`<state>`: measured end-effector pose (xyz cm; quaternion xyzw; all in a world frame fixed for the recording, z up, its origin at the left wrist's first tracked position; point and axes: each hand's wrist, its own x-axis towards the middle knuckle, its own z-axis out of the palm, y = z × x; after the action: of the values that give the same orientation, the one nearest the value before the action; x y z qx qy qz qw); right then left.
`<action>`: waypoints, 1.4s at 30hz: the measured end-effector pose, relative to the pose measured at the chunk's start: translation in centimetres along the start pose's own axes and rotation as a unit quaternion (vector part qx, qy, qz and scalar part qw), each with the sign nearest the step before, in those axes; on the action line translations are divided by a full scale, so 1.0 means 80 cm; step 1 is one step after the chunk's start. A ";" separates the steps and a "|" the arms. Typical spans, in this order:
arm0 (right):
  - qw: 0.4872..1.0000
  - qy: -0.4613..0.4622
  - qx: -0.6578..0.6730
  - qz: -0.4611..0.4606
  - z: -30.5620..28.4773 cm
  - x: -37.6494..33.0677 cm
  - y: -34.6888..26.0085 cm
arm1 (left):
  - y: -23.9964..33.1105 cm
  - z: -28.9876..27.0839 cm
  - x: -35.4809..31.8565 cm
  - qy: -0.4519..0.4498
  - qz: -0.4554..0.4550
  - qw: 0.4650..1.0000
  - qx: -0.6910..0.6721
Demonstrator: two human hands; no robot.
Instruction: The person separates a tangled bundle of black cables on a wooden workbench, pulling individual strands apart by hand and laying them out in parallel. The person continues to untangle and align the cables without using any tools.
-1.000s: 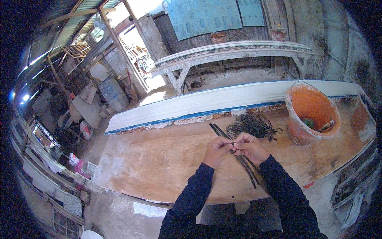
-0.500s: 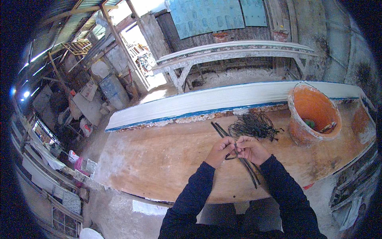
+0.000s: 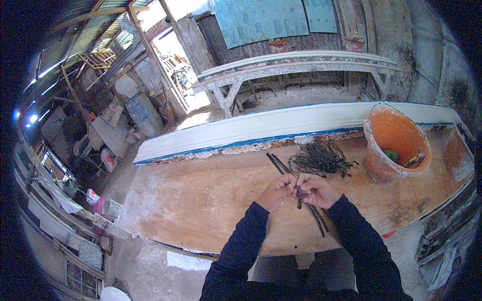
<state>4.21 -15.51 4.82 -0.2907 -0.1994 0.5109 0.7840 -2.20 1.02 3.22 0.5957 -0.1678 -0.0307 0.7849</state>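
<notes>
Both hands' fingers [image 3: 291, 184] pinch dark rods [image 3: 300, 192] between them.

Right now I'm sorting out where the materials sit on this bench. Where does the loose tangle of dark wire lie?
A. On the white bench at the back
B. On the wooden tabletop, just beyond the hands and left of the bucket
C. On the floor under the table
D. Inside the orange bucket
B: the tangle of dark wire lies on the wooden tabletop, beyond the left hand and right hand, left of the orange bucket.
</notes>
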 end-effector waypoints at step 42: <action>0.903 0.082 -0.346 -0.242 0.004 0.016 0.025 | 0.008 -0.004 0.010 0.183 0.158 0.871 0.428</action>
<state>3.18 -13.61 3.73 -0.5273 -0.3628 0.1783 0.7473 -1.48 1.30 3.91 0.8337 -0.1102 0.2780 0.4643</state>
